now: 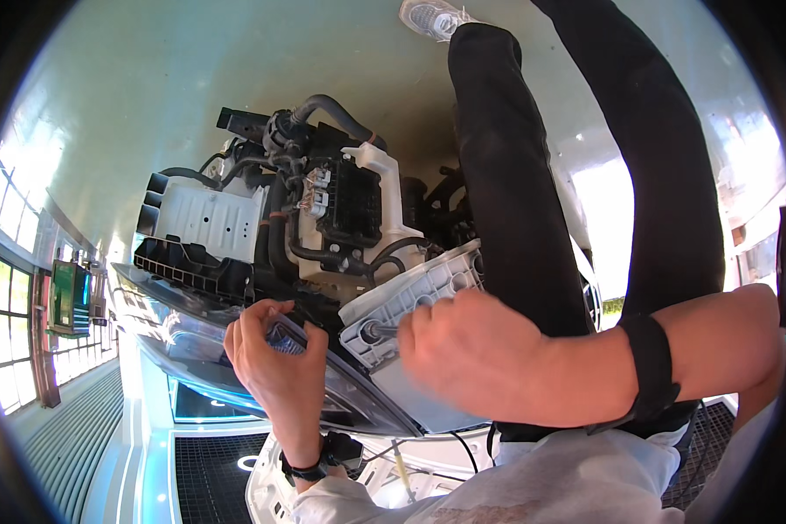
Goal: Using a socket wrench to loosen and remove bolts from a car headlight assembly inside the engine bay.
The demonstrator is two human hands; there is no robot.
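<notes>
My left hand (pixel 275 367) has its thumb and fingers curled around a clear plastic part (pixel 284 339) at the edge of a glossy dark headlamp (pixel 358 393). My right hand (pixel 454 354), slightly blurred, is closed on a slim silver tool (pixel 380 330) at a pale grey plastic piece (pixel 362 349) with round recesses. Just beyond both hands lies the engine bay, with a black box (pixel 349 201) on a translucent reservoir (pixel 380 166), black hoses (pixel 323 105) and a silver battery tray (pixel 201 214).
My black-trousered legs (pixel 515 175) and a grey shoe (pixel 428 17) extend over the pale green floor (pixel 166 79) on the right. Green equipment (pixel 68 297) stands by windows at far left. Dark floor grating (pixel 210 472) and white panelling (pixel 153 384) show low in view.
</notes>
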